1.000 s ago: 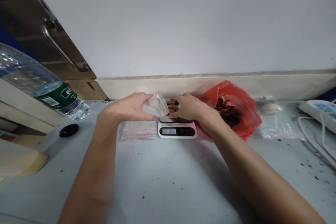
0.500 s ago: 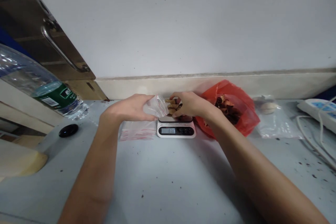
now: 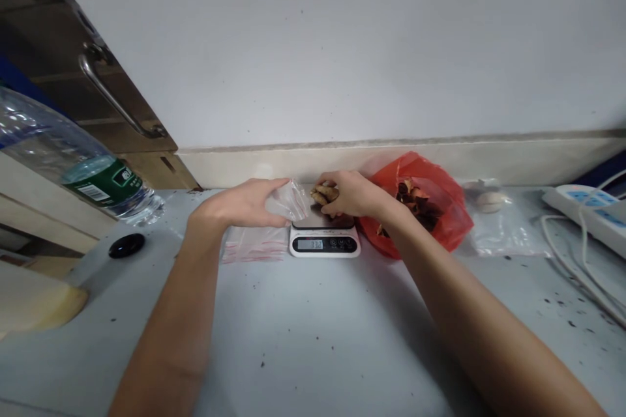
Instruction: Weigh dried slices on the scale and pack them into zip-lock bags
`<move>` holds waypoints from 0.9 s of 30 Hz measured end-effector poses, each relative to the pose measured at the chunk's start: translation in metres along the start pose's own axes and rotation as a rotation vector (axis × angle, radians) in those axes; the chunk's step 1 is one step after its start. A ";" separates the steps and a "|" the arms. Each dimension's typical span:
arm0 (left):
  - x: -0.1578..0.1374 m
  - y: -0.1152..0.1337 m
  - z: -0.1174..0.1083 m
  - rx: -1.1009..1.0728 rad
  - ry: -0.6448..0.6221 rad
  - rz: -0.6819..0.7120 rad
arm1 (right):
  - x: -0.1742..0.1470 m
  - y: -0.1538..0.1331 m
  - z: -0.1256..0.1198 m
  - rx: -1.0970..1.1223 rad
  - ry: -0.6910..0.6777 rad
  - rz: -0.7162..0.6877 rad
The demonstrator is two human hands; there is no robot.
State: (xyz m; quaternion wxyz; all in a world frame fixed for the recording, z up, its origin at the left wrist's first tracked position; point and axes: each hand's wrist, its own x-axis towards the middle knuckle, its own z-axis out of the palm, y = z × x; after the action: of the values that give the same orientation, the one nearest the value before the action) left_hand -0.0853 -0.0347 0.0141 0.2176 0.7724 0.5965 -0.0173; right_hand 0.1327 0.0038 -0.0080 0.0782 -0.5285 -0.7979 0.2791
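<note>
My left hand (image 3: 247,203) grips a clear zip-lock bag (image 3: 292,201) between thumb and fingers, its mouth turned toward the right. Beside it, my right hand (image 3: 349,194) is closed around dried brown pieces (image 3: 324,194), whose exact kind I cannot tell. Both hands are at the small white digital scale (image 3: 324,246), with the brown pieces over its metal plate. Its display is lit, though the digits are hard to read. Below my left hand lies a stack of flat zip-lock bags (image 3: 255,244) with red seal lines.
A red plastic bag (image 3: 454,208) of dried brown pieces stands right of the scale. Farther right are a clear bag (image 3: 508,228) with a pale round thing and a white power strip (image 3: 587,212) with cables. At left are a water bottle (image 3: 110,179) and a black lid (image 3: 127,245).
My right hand has gathered the brown pieces and lifted them slightly, baring more of the scale's plate. The display reading has changed. My left hand still holds the zip-lock bag.
</note>
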 end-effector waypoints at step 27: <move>0.000 0.019 0.002 -0.229 0.058 0.232 | -0.018 0.001 -0.028 0.204 0.043 -0.372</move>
State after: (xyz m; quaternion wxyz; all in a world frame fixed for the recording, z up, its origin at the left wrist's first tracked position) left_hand -0.0670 -0.0392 0.0182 0.2875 0.8065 0.5072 0.0983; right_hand 0.1530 -0.0017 0.0177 0.1984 -0.3672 -0.8475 0.3279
